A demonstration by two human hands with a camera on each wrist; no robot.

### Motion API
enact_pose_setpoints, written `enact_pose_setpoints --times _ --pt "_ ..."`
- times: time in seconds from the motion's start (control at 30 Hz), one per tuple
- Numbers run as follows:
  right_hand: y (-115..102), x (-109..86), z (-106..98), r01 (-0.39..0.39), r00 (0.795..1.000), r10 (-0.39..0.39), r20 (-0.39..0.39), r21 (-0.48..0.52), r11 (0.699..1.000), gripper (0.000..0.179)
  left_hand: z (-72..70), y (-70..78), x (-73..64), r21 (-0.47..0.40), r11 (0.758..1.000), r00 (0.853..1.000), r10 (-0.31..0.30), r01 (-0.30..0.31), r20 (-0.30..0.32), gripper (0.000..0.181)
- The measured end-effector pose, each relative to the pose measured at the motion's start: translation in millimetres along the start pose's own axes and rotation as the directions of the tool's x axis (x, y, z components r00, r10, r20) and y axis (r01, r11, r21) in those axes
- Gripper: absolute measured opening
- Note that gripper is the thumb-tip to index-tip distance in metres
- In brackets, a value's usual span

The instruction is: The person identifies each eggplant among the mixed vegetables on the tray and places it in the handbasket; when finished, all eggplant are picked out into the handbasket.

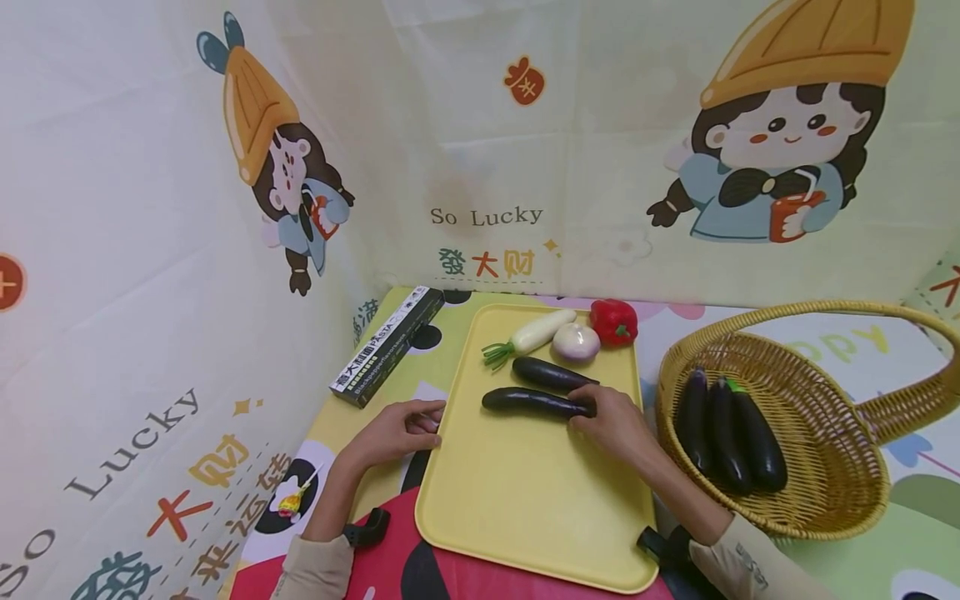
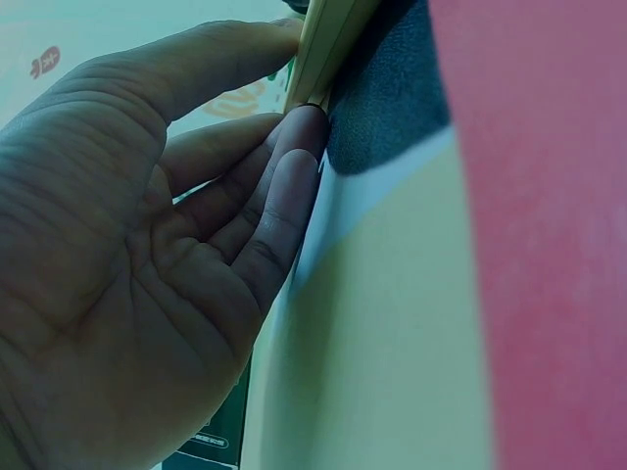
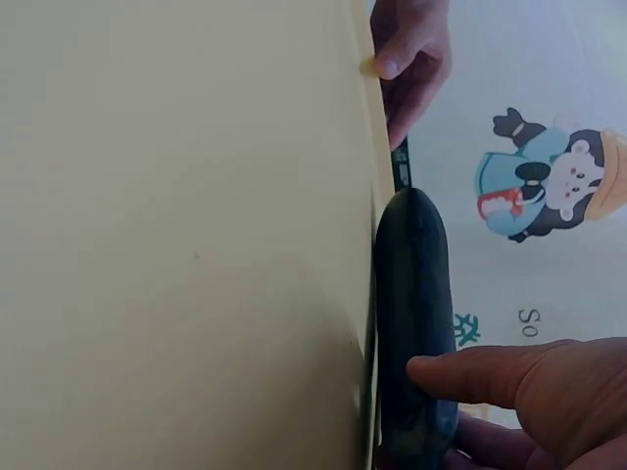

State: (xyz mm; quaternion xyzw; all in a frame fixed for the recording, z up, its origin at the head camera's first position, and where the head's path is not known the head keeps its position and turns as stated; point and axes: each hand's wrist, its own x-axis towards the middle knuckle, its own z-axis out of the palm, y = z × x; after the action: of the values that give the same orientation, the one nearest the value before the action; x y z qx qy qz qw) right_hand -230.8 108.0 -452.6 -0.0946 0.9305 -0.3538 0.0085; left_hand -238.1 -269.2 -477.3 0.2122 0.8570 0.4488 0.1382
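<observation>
My right hand (image 1: 611, 421) grips the stem end of a dark, glossy eggplant (image 1: 528, 403) lying across the yellow tray (image 1: 525, 508). In the right wrist view, the thumb presses on the near part of that eggplant (image 3: 413, 284), with fingers around its far side. A second eggplant (image 1: 551, 372) lies just behind, its right end close to my fingers. At the tray's left edge, my left hand (image 1: 397, 429) holds the rim. Seen from the left wrist, the thumb is at the top of the tray rim (image 2: 328, 44) and the fingertips sit against its outer side.
A white radish (image 1: 542, 331), a purple-white onion (image 1: 576, 342) and a red bell pepper (image 1: 614, 322) sit at the tray's far end. On the right stands a wicker basket (image 1: 832, 425) holding three eggplants (image 1: 727, 442). A black pasta box (image 1: 386, 346) and a wrapped lollipop (image 1: 290, 503) lie left.
</observation>
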Motion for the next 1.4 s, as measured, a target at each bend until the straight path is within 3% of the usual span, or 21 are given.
enact_pose_setpoints --times 0.27,0.5,0.53,0.63,0.87,0.93,1.13,1.4 --pt "-4 -1.8 -5 0.035 0.998 -0.034 -0.051 0.018 0.999 0.028 -0.2 0.1 0.4 -0.013 1.000 1.000 0.015 -0.015 0.001 0.060" --pt "-9 -3.9 -7 0.033 0.994 -0.030 -0.108 0.030 0.999 0.029 -1.5 38.7 -7.2 -0.032 0.999 1.000 -0.012 0.012 0.013 0.056" --pt "-10 -4.7 -8 0.033 0.993 -0.028 -0.116 0.034 0.999 0.029 -1.8 39.1 -7.2 -0.030 0.999 1.000 -0.009 0.010 0.014 0.056" --pt "-13 -6.7 -10 0.038 0.990 -0.033 -0.135 0.038 0.999 0.029 -1.5 37.1 -6.6 -0.024 1.000 1.000 -0.008 0.008 0.017 0.056" --pt "-22 -14.1 -20 0.068 0.989 -0.058 -0.139 0.070 0.995 0.027 2.4 4.0 -0.1 0.008 1.000 1.000 -0.004 0.004 0.001 0.058" --pt "-24 -17.7 -24 0.075 0.989 -0.063 -0.131 0.085 0.994 0.027 2.0 0.6 0.3 0.008 1.000 1.000 0.001 -0.001 -0.001 0.059" --pt "-35 -32.2 -45 0.049 0.996 -0.042 -0.083 0.085 0.995 0.026 0.1 0.1 0.6 0.011 1.000 1.000 0.004 -0.004 -0.001 0.060" --pt "-52 -57.3 -87 0.025 0.999 -0.026 0.018 0.083 0.996 0.027 0.9 1.5 1.1 0.028 0.999 1.000 -0.020 0.021 -0.013 0.060"
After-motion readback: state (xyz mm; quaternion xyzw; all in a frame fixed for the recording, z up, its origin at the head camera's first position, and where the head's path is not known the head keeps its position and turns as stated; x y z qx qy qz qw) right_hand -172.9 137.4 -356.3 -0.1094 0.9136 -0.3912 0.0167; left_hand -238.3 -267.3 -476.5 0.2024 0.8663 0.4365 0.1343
